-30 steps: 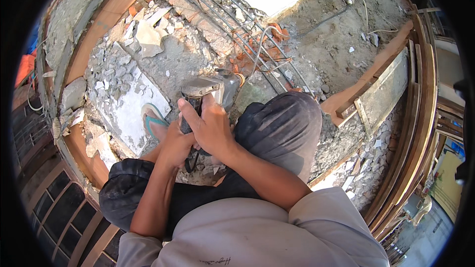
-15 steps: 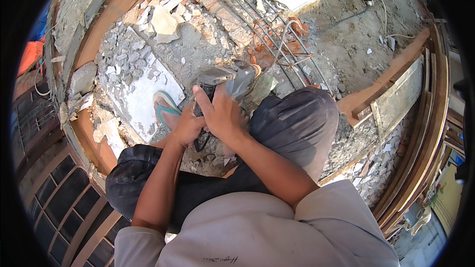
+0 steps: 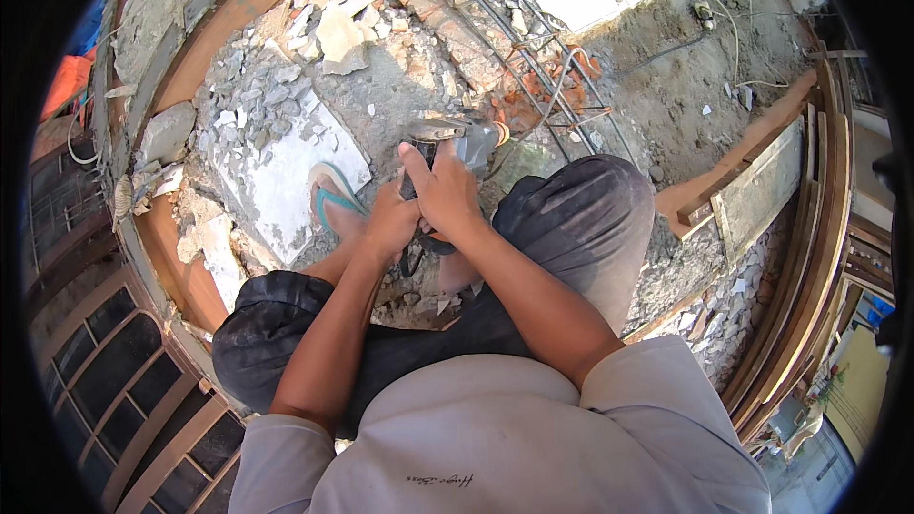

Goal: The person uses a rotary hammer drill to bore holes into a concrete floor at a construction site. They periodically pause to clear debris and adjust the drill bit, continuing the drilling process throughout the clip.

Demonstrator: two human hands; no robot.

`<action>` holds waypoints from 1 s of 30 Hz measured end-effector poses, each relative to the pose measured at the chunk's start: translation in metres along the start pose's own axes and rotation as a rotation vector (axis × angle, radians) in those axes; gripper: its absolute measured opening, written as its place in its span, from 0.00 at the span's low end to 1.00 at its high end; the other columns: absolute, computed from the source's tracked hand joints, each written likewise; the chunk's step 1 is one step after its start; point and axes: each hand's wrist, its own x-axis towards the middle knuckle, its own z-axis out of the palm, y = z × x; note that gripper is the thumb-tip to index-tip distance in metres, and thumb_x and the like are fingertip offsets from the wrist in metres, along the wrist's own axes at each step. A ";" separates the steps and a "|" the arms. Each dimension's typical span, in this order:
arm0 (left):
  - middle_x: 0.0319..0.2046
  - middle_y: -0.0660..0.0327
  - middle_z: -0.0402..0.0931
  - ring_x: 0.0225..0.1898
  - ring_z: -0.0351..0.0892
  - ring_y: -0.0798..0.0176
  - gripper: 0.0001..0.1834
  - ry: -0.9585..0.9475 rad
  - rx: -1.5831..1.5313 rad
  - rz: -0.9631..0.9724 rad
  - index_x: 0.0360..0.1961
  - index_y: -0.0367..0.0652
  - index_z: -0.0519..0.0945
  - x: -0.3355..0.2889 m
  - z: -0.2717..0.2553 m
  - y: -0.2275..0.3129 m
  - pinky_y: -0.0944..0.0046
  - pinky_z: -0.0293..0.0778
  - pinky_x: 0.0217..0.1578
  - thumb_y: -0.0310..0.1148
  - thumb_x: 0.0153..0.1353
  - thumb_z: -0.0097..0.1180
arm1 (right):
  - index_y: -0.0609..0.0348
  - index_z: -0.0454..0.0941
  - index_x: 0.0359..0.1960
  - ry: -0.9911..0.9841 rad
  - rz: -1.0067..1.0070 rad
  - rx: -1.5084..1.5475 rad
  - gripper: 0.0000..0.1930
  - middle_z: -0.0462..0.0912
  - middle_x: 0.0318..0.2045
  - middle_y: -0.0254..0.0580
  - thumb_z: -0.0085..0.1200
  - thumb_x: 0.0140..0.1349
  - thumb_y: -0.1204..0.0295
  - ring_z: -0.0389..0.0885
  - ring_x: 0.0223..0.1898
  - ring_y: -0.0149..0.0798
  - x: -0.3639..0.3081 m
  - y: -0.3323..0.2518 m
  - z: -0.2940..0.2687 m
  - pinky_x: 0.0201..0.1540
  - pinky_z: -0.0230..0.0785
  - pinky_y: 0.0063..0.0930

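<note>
Looks to be steadying a grey power tool (image 3: 473,146) over rubble-strewn ground (image 3: 388,107), and seems to call next for a firm, even two-handed hold. Grasps its dark handle (image 3: 427,153) with left hand (image 3: 391,220) and right hand (image 3: 447,196), fingers curled tight, with the tool's body just beyond them, away from the torso.

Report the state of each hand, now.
Left hand: closed, holding the power tool together with the right hand.
Right hand: closed, holding the same power tool, its thumb extended.
</note>
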 end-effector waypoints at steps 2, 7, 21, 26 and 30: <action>0.27 0.59 0.82 0.24 0.79 0.68 0.15 0.026 0.018 0.010 0.50 0.27 0.80 -0.018 0.002 0.006 0.66 0.71 0.26 0.22 0.63 0.61 | 0.77 0.78 0.52 -0.038 0.002 0.011 0.37 0.88 0.34 0.71 0.57 0.78 0.41 0.89 0.41 0.74 -0.014 -0.009 -0.014 0.49 0.79 0.60; 0.26 0.59 0.82 0.24 0.79 0.67 0.14 -0.109 -0.069 -0.078 0.48 0.31 0.80 -0.058 -0.013 0.025 0.67 0.70 0.27 0.23 0.61 0.63 | 0.76 0.78 0.52 -0.105 -0.102 0.000 0.40 0.89 0.37 0.76 0.56 0.77 0.38 0.90 0.43 0.76 -0.047 -0.026 -0.020 0.49 0.80 0.63; 0.34 0.56 0.84 0.31 0.83 0.64 0.20 -0.151 0.086 -0.041 0.53 0.30 0.78 -0.001 -0.017 0.000 0.65 0.77 0.33 0.27 0.63 0.67 | 0.74 0.79 0.51 -0.020 0.024 -0.116 0.38 0.89 0.36 0.70 0.56 0.77 0.39 0.90 0.42 0.74 -0.007 0.008 -0.001 0.49 0.79 0.60; 0.33 0.58 0.84 0.29 0.82 0.66 0.18 -0.197 0.011 -0.070 0.52 0.32 0.79 0.020 -0.030 -0.014 0.66 0.76 0.33 0.26 0.61 0.66 | 0.74 0.79 0.54 -0.057 0.050 -0.094 0.40 0.89 0.36 0.69 0.56 0.76 0.37 0.90 0.43 0.74 0.010 0.014 0.004 0.51 0.78 0.61; 0.28 0.59 0.83 0.27 0.81 0.68 0.15 -0.091 0.018 0.006 0.48 0.32 0.81 0.017 -0.032 -0.012 0.66 0.74 0.31 0.26 0.61 0.65 | 0.74 0.79 0.57 -0.184 0.188 0.081 0.41 0.90 0.35 0.67 0.57 0.76 0.36 0.91 0.40 0.70 0.015 0.006 0.010 0.49 0.81 0.58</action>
